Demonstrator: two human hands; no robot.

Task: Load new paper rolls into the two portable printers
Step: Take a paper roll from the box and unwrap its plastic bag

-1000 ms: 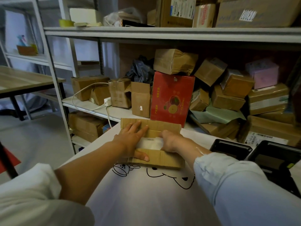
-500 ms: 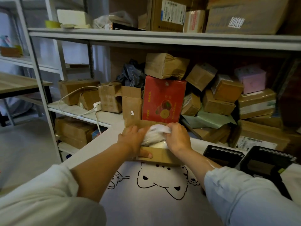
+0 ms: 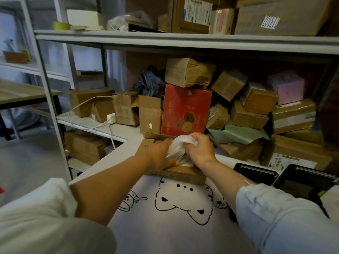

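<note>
A small open cardboard box sits on the white table, which has a cartoon cat drawing. Out of it rises a clear plastic bag with white contents that I cannot make out. My right hand grips the bag's bunched top. My left hand lies on the box's left side, with fingers against the bag and thumb along the box's front edge. Two black portable printers stand with lids open at the right: one nearer the box, the other at the edge.
Behind the table a metal shelf rack is packed with brown parcels, a red box and a pink box. A white charger and cable lie on the shelf at left. A wooden table stands far left.
The flaps were spread and my right hand went into the box; now it has pulled the plastic bag up above the rim while my left hand stays on the box.
</note>
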